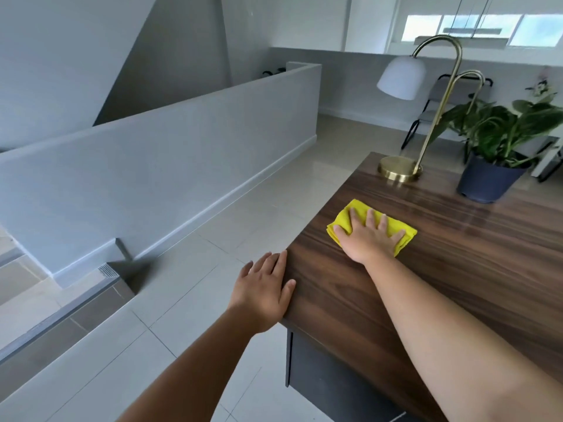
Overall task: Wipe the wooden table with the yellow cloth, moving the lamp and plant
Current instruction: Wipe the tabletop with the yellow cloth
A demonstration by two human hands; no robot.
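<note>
A dark wooden table (457,269) fills the right side of the view. My right hand (370,239) lies flat, fingers spread, pressing a folded yellow cloth (350,216) onto the tabletop near its left edge. My left hand (263,292) rests open on the table's left edge, holding nothing. At the far end stands a brass lamp (399,172) with a white shade, and to its right a green plant in a dark blue pot (484,181). Both stand upright, apart from the cloth.
A tiled floor (198,269) lies left of the table. A grey half wall (182,153) borders a stairwell at the left. A black-framed chair (426,117) stands behind the table's far end. Windows run along the back wall.
</note>
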